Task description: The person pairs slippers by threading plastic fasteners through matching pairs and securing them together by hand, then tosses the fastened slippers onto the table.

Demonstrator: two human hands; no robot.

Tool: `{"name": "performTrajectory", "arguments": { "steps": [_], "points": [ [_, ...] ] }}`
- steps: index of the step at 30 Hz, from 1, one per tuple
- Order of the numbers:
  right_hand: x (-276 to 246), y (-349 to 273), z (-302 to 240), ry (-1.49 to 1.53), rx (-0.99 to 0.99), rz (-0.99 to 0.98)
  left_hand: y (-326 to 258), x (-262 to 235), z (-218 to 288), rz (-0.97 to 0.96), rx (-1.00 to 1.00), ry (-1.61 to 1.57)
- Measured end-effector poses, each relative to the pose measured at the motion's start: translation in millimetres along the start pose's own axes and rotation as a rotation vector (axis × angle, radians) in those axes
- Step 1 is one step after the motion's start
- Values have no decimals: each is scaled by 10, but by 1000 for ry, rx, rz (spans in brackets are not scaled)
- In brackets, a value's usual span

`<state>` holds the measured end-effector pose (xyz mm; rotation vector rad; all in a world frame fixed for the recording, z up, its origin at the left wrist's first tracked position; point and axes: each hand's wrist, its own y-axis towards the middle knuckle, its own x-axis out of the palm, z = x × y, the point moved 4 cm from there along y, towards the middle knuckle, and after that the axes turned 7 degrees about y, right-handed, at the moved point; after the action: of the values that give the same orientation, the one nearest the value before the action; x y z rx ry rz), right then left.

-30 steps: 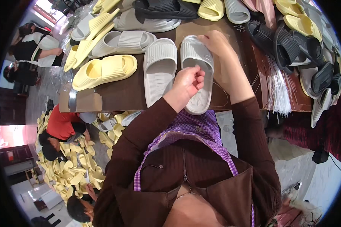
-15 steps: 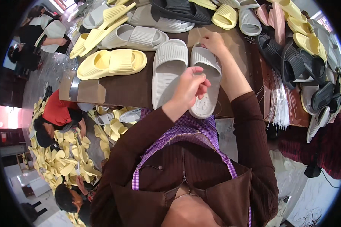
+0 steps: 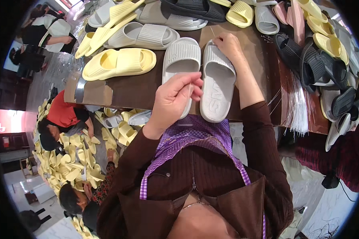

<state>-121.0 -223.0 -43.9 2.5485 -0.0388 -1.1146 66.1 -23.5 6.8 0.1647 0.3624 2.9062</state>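
Two grey slide sandals lie side by side on the brown table, toes pointing away from me. My right hand is closed at the far end of the right grey slide sandal, its fingers bent over the strap's front edge. Over the left grey slide sandal hovers my left hand, thumb and fingers drawn together. Whatever it pinches, if anything, is too thin to make out. Left of the pair lies a yellow slide sandal on its own.
Grey, black and yellow slides pile along the table's far side. A bundle of thin white strands hangs at the right, beside black slides. On the floor at left, people sit by a heap of yellow slides; one wears a red top.
My left hand has pulled back left and toward me, off the right slide, uncovering its footbed. The right hand stays at that slide's far end.
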Motion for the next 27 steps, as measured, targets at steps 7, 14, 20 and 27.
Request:
{"name": "performTrajectory", "arguments": {
  "steps": [7,14,20,27],
  "points": [
    [-25,-46,-44,7,77,-59,77,-196,73,236,295,385],
    [-18,-70,-17,14,1,-16,-6,-216,-310,172,-431,-432],
    [-154,-133,-223,83,35,-95,-64,-155,-628,4,-777,-591],
    [-49,-40,-275,202,-73,-162,439,-347,-835,191,-763,-180]
  ]
}}
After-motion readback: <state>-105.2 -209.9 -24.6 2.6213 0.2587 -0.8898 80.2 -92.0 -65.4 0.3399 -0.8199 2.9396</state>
